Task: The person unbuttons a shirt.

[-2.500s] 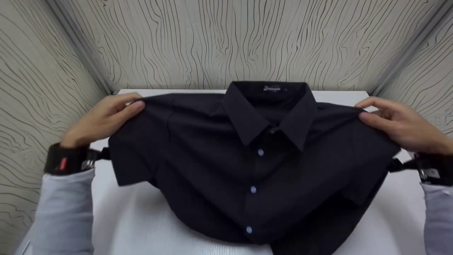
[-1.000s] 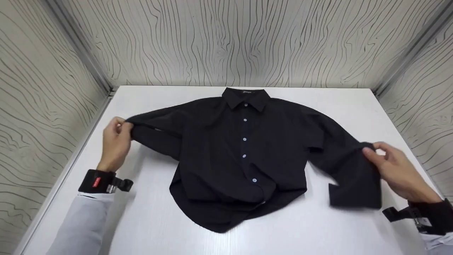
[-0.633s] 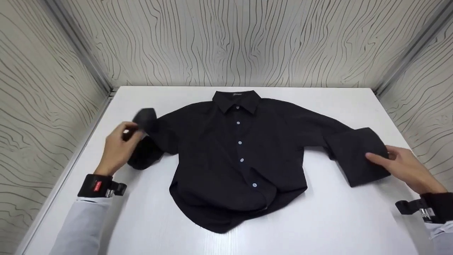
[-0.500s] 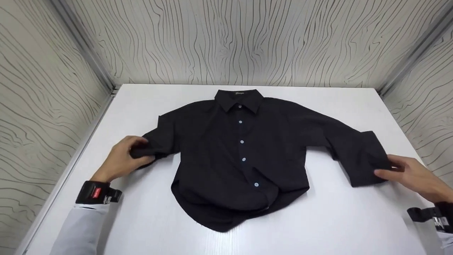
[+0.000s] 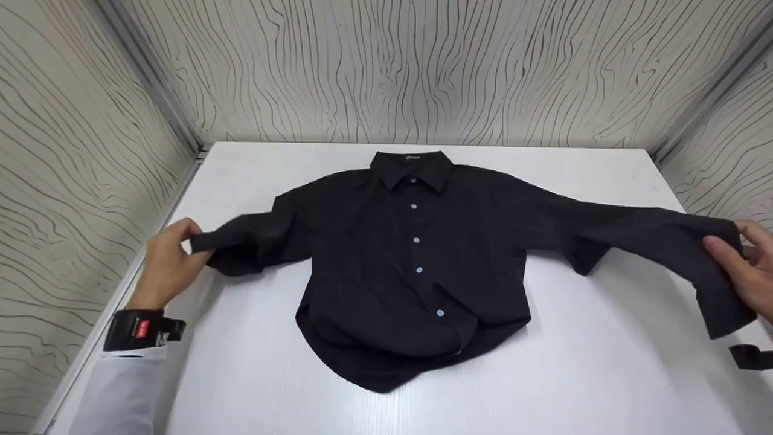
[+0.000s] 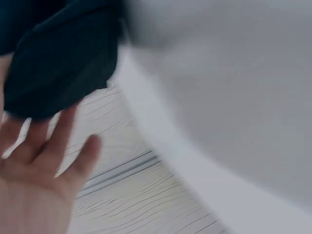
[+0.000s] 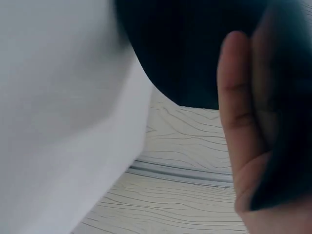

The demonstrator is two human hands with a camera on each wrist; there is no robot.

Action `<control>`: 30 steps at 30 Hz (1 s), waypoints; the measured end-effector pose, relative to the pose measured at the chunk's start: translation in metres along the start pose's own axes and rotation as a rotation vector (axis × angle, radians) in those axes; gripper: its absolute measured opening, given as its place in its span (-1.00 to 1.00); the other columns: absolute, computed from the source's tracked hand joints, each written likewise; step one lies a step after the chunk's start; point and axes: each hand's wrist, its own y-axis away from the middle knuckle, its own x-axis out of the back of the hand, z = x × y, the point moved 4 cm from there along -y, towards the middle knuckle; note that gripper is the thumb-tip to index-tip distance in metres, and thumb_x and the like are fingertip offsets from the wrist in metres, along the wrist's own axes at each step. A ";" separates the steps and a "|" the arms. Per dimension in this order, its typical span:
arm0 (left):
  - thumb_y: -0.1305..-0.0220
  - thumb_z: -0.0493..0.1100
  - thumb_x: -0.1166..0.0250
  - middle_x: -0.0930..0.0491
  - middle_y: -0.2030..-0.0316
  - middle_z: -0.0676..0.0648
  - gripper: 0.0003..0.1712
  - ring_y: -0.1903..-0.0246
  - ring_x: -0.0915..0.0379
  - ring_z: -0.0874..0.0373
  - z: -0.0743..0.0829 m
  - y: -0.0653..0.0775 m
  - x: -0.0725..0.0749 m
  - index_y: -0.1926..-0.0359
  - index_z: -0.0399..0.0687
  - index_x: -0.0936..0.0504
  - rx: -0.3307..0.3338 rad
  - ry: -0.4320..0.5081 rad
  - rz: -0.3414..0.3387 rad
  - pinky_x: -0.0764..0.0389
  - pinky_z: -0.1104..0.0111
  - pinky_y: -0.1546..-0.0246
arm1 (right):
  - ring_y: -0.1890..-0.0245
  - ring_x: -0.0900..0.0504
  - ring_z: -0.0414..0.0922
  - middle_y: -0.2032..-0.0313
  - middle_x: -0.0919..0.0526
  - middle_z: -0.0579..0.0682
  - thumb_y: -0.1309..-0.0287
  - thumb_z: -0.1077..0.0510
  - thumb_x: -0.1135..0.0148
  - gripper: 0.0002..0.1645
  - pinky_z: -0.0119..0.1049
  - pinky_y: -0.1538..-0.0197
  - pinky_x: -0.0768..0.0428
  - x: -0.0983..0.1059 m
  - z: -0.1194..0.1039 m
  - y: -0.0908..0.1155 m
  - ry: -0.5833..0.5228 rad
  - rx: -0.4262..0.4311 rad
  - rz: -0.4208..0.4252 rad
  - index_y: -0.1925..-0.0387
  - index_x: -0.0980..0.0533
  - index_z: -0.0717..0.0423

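- The black shirt (image 5: 362, 254) lies front up on the white table (image 5: 259, 374), its collar (image 5: 444, 169) toward the back wall (image 5: 386, 72).
- Your left hand (image 5: 166, 263) pinches the end of the left-side sleeve (image 5: 250, 232); your right hand (image 5: 752, 269) grips the end of the right-side sleeve (image 5: 652, 232) between thumb and fingers.
- The right-side sleeve stretches farther out, so an uneven pull could skew the shoulders or drag the whole shirt toward your right.
- The left-side sleeve is bunched near the body; laid down like that, it could trap a crease.
- A fold of cloth (image 5: 586, 255) droops under the right-side sleeve and could get pinned beneath it if you lower the sleeve without drawing it straight.
- The lower front (image 5: 398, 338) is rumpled above the hem (image 5: 380, 383); tugging only at the sleeves would probably leave those folds in place.
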 end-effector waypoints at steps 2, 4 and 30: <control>-0.07 -0.43 -0.52 -0.68 0.52 -0.20 -0.79 0.48 -0.51 0.09 0.009 -0.006 0.020 0.44 -0.26 -0.59 -0.035 -0.073 0.146 -0.33 0.51 0.34 | 0.79 -0.57 -0.40 0.68 -0.64 -0.45 -0.64 0.36 -0.20 -0.62 -0.48 0.71 -0.50 -0.003 0.005 -0.003 0.105 0.023 -0.076 0.12 -0.58 -0.27; -0.11 -0.32 -0.55 -0.55 0.61 -0.20 -0.70 0.61 -0.31 0.09 0.020 -0.009 0.039 0.50 -0.26 -0.54 -0.080 -0.168 0.273 -0.21 0.38 0.48 | 0.74 -0.51 -0.42 0.68 -0.58 -0.43 -0.62 0.34 -0.25 -0.76 -0.46 0.64 -0.47 -0.010 0.017 -0.003 0.242 0.057 -0.196 0.16 -0.58 -0.09; -0.66 0.19 -0.30 -0.42 -0.64 -0.29 -0.37 -0.64 -0.24 -0.52 0.109 0.027 -0.088 -0.54 0.00 -0.62 -0.124 -0.112 -0.522 -0.25 -0.62 -0.51 | -0.68 -0.15 0.57 -0.69 -0.27 0.42 -0.62 0.02 -0.31 -0.30 0.66 -0.62 -0.09 -0.155 -0.043 0.011 0.369 0.264 -0.383 -0.63 -0.43 0.14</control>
